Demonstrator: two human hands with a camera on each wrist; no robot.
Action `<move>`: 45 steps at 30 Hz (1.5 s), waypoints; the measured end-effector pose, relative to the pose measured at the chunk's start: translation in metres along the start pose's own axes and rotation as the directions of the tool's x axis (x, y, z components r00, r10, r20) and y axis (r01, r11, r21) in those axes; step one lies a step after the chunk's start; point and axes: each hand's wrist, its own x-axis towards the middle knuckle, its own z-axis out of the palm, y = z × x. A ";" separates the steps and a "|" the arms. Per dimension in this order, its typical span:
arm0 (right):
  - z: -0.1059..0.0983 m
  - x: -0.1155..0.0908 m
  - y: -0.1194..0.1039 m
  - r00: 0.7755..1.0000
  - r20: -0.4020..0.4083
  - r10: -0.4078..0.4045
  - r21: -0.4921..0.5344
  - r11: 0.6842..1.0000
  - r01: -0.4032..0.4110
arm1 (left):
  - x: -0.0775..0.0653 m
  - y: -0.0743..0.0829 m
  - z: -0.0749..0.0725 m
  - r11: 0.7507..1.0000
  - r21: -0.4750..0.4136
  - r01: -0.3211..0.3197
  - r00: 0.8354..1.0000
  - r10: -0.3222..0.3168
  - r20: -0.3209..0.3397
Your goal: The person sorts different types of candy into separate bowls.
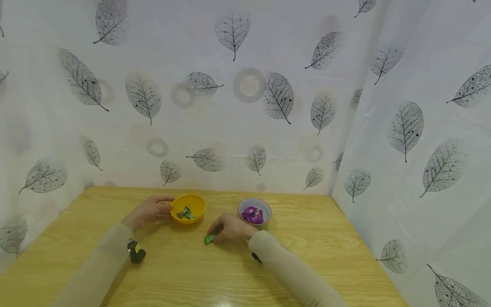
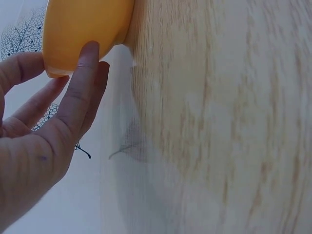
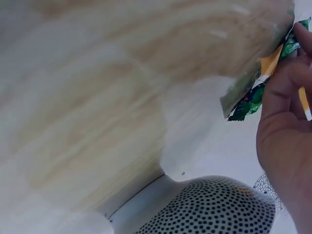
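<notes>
In the head view a yellow bowl [image 1: 203, 208] stands on the table with several green-wrapped candies [image 1: 186, 213] inside. My left hand [image 1: 151, 212] holds the bowl's left side. In the left wrist view, fingers [image 2: 80, 92] spread along the yellow wall [image 2: 87, 24] and one tip meets the rim. My right hand [image 1: 232, 228] pinches a green-wrapped candy [image 1: 209, 239] low over the wood, to the right of and nearer than the yellow bowl. In the right wrist view its crimped wrapper [image 3: 251, 101] sticks out from the fingers, partly covered by the hand.
A speckled pale bowl [image 1: 269, 209] with several purple-wrapped candies [image 1: 253, 215] stands just behind my right hand; its dotted outer wall [image 3: 209, 207] shows in the right wrist view. White leaf-print sheeting [image 1: 230, 128] borders the wooden table [image 1: 184, 277] at the back and sides.
</notes>
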 end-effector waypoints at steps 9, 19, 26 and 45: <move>0.000 0.000 0.002 1.000 -0.022 -0.006 0.095 0.995 0.009 | 0.002 -0.003 0.000 1.000 0.020 -0.002 1.000 0.002 0.010; 0.000 0.003 0.002 0.992 -0.113 0.063 0.292 0.956 -0.027 | 0.001 -0.001 0.000 1.000 0.000 -0.018 1.000 0.018 0.021; -0.005 0.007 -0.003 0.992 -0.119 0.043 0.391 0.920 0.007 | 0.002 0.000 0.000 0.999 -0.005 -0.035 0.999 0.035 0.033; -0.009 0.015 -0.016 0.980 -0.185 0.070 0.430 0.903 0.016 | 0.001 -0.002 0.000 1.000 0.024 -0.004 1.000 0.005 -0.014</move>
